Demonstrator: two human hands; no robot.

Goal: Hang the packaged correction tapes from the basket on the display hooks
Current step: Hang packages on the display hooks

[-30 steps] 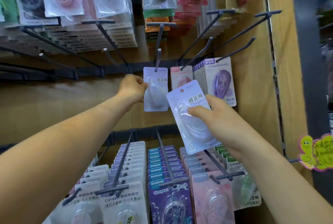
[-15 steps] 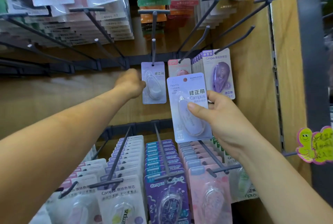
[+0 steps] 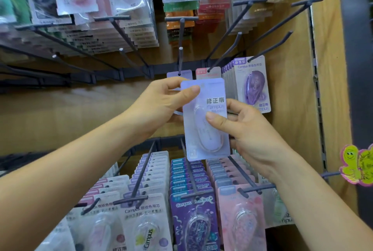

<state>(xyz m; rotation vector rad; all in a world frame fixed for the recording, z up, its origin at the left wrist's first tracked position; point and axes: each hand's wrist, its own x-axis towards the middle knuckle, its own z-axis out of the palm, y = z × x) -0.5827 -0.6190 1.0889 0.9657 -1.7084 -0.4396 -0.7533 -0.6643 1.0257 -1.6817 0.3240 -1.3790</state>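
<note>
The grip of the left hand (image 3: pixel 161 105) is pinching the correction tape package (image 3: pixel 203 147) at its top-left corner while that of the right hand (image 3: pixel 252 135) is clasping its right edge.

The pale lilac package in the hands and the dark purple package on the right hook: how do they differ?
The pale lilac package is off any hook, pinched by the left hand and right hand; the dark purple package hangs at the front of a stack on its hook. The pale lilac package holds a pale tape, the dark purple package a deep purple one. Both are blister cards printed Campus.
</note>
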